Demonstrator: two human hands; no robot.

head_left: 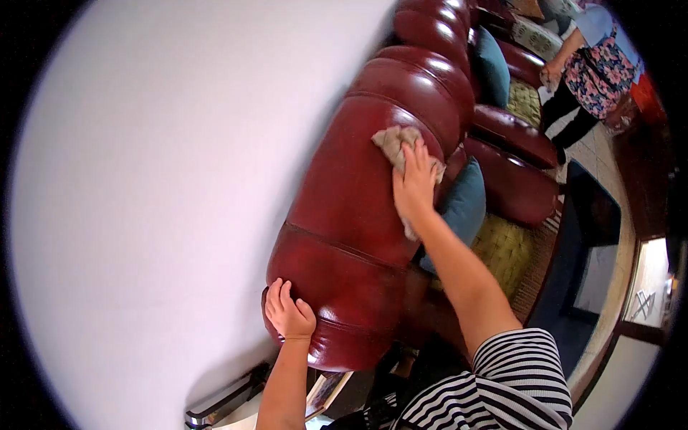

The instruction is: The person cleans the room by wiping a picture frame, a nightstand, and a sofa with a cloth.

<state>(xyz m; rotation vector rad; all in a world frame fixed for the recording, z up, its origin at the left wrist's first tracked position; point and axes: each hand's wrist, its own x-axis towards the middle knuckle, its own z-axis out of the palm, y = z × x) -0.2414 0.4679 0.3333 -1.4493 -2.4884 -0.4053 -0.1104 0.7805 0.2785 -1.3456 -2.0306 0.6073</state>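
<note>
A dark red leather sofa [342,188] runs along the white wall, with its padded top in front of me. My right hand [416,185] presses a crumpled beige cloth [391,143] against that top, fingers over the fabric. Some of the cloth shows past the fingertips and below the palm. Nearer to me, my left hand [291,315] lies on the end of the sofa top by the wall, fingers stretched out and holding nothing. A teal cushion [464,204] leans against the sofa's front beside my right forearm.
The white wall [165,179] borders the sofa on the left. Green seat pads [502,251], a second teal cushion [491,68] and a dark glossy table [577,236] lie to the right. Another person in a floral apron [602,75] stands at the upper right.
</note>
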